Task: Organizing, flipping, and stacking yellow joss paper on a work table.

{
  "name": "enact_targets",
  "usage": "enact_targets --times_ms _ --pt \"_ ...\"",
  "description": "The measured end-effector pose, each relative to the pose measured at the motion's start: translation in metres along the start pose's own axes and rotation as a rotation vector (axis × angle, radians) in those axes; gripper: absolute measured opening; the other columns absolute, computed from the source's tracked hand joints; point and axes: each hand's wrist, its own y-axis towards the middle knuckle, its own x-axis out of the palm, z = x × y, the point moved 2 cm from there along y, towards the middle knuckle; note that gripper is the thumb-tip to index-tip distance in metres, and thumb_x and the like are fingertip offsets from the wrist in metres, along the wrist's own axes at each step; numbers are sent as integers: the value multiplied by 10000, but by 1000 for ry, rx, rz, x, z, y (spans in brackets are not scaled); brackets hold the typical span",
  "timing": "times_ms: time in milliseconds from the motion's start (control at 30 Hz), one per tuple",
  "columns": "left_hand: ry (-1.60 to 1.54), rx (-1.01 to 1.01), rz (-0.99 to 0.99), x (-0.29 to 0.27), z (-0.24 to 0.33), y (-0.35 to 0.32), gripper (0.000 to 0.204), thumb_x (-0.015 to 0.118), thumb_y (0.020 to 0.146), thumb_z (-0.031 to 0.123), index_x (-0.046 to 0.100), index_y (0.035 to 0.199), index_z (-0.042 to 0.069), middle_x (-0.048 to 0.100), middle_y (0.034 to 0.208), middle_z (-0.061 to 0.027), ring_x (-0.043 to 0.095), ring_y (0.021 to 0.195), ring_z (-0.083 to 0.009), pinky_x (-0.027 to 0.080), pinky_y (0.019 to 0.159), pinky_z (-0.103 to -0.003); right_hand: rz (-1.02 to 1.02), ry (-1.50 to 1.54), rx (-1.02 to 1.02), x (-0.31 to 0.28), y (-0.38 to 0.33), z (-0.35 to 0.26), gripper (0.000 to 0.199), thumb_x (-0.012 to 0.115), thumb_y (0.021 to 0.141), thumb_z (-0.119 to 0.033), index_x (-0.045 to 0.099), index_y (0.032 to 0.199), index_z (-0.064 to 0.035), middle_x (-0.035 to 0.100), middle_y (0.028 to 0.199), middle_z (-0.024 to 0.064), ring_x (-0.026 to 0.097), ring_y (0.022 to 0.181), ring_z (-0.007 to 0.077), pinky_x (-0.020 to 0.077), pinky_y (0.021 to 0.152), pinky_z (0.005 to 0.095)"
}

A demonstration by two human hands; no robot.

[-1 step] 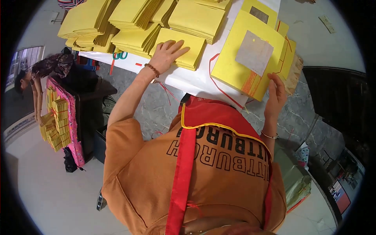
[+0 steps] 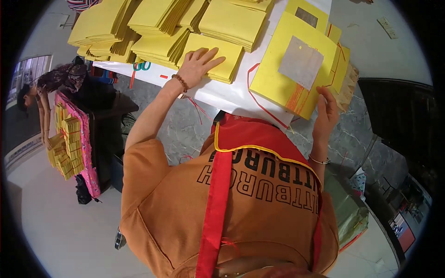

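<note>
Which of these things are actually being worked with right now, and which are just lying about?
In hand:
- left hand, flat on a folded yellow paper stack
- right hand, at the edge of a yellow sheet with a silver square

Lying about:
- further yellow stacks on the white table
- red strings
- pink basket of yellow bundles, tended by another person

It looked like a small workshop where paper was stacked and sorted: piles of yellow paper sheets (image 2: 162, 32) covered the white table (image 2: 222, 95), more bundles (image 2: 67, 148) sat by the grey stone floor (image 2: 185, 129)
</note>
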Motion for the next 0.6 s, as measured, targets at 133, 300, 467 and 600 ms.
enact_targets --times_ms 133,300,467,600 --pt "36 -36 -106 11 7 -4 762 563 706 80 224 1373 226 222 1416 -95 301 1231 -300 238 1004 -452 22 0 38 0 0 3 242 507 876 -93 556 1095 -2 585 1058 77 539 947 134 413 826 244" --pt "2 -12 -176 -1 10 2 869 641 663 171 165 1390 192 182 1423 -131 250 1262 -321 216 1013 -483 16 -63 -18 -5 2 9 241 546 845 -100 571 1068 -10 600 1025 72 530 954 136 396 844 266" --pt "-117 87 -163 -51 21 21 740 636 712 219 271 1350 132 275 1382 -141 311 1220 -337 275 985 -458 7 -195 -75 -6 4 10 259 582 799 -87 583 1051 -31 603 1015 69 537 948 154 393 844 280" --pt "-469 206 113 -86 75 60 407 588 790 220 520 1169 89 509 1170 -118 457 1059 -326 371 883 -382 6 -185 -111 -4 4 10 265 589 783 -77 587 1045 -38 603 1007 65 539 946 162 398 839 278"
